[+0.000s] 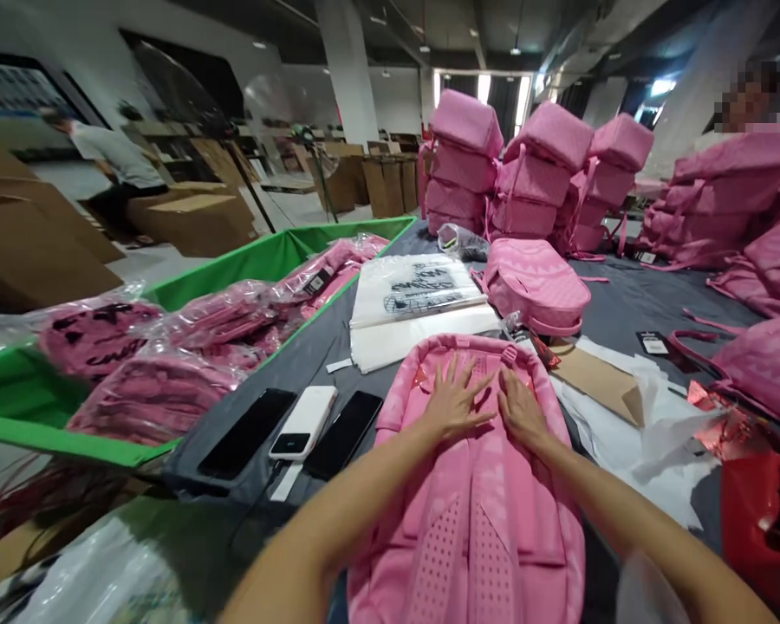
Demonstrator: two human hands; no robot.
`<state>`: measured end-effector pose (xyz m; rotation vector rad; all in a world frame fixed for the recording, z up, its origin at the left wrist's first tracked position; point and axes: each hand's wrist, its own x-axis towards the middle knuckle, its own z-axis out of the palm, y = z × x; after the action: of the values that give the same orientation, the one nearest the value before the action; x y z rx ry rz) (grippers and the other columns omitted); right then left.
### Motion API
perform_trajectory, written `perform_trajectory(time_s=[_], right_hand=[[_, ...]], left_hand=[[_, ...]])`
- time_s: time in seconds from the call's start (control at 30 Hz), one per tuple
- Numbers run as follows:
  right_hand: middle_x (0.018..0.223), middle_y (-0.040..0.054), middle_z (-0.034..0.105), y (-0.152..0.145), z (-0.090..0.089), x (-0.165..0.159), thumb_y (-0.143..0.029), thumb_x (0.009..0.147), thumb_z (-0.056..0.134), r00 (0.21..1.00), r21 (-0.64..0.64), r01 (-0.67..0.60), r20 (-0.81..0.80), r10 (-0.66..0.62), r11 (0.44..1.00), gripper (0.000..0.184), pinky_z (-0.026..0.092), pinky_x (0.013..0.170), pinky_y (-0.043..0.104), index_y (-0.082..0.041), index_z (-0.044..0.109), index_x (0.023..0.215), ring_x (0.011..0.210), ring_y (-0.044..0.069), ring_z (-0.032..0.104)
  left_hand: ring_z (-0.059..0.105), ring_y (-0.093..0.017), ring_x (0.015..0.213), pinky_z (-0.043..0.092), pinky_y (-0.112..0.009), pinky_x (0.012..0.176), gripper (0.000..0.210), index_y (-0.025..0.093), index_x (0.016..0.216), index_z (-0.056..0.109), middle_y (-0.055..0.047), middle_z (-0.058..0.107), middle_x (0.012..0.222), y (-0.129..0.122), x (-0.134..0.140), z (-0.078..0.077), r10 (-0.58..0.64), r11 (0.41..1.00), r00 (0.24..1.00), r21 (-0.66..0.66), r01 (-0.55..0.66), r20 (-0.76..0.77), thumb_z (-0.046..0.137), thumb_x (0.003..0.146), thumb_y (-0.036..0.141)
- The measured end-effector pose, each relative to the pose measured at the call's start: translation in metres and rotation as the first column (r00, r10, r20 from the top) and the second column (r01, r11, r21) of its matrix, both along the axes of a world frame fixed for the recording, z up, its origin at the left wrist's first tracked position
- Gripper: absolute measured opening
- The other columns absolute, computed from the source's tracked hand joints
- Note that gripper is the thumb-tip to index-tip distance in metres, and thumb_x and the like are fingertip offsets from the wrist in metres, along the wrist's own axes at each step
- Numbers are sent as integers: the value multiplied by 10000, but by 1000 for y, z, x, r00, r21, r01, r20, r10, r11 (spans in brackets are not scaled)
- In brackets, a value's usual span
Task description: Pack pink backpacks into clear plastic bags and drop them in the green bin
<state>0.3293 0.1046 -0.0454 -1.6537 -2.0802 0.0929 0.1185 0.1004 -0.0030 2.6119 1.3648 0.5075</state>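
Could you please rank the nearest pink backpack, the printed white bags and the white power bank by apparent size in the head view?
1. Nearest pink backpack
2. Printed white bags
3. White power bank

A backpack [474,485] lies on the tabletop [614,299], the left hand [455,403] and right hand [520,412] on its upper half. Beyond it rest flat plastic bags [416,286], with a second backpack [536,282] to their right and backpack stacks [461,165] behind. To the left, a power bank [305,420] sits between two phones [247,433]; farther left, a bin [71,438] holds wrapped backpacks [162,390]. At right, a cardboard sheet [598,381] lies among papers [607,446].
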Motion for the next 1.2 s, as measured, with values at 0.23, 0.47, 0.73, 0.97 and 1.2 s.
perform_trajectory(time_s=[0.23, 0.47, 0.73, 0.97, 1.2], right_hand=[[1210, 181, 689, 111, 71, -13, -302, 1004, 398, 990, 137, 32, -143, -13, 990, 399, 504, 992, 441, -139, 612, 1298, 1117, 280, 650], [923, 65, 762, 245, 67, -134, -260, 802, 806, 975, -345, -187, 51, 217, 920, 175, 485, 706, 235, -166, 745, 936, 775, 165, 665], [748, 5, 719, 290, 16, -149, -248, 789, 816, 960, -515, -175, 102, 262, 839, 129, 413, 651, 223, -153, 738, 828, 689, 134, 598], [1147, 154, 710, 291, 26, -153, -268, 1061, 375, 988, -275, -8, 149, 51, 962, 321, 413, 774, 300, -137, 607, 1238, 945, 231, 620], [1092, 157, 737, 273, 65, -152, -252, 1046, 428, 966, -201, -51, 240, 100, 978, 244, 372, 714, 291, -155, 634, 1132, 899, 246, 640]], left_hand=[[-98, -476, 1579, -19, -820, 1175, 839, 490, 1571, 336, -13, 88, 1751, 16, 3, -33, 16, 976, 988, -218, 19, 154, 564, 840, 833], [-25, -502, 1576, 31, -835, 1177, 865, 481, 1556, 383, -14, 139, 1746, 24, -4, -31, 11, 982, 976, -187, 30, 216, 607, 802, 841], [-33, -504, 1571, 43, -818, 1196, 869, 485, 1607, 232, 13, 68, 1756, 22, -7, -30, 6, 983, 972, -181, 38, 236, 640, 870, 698], [-33, -488, 1577, 58, -825, 1192, 847, 487, 1608, 236, 40, 59, 1755, 22, -7, -33, -6, 980, 971, -194, 54, 240, 617, 882, 700], [-51, -489, 1578, 41, -819, 1197, 879, 479, 1595, 296, 17, 108, 1751, 26, -7, -36, -14, 975, 969, -211, 67, 245, 617, 836, 787]])
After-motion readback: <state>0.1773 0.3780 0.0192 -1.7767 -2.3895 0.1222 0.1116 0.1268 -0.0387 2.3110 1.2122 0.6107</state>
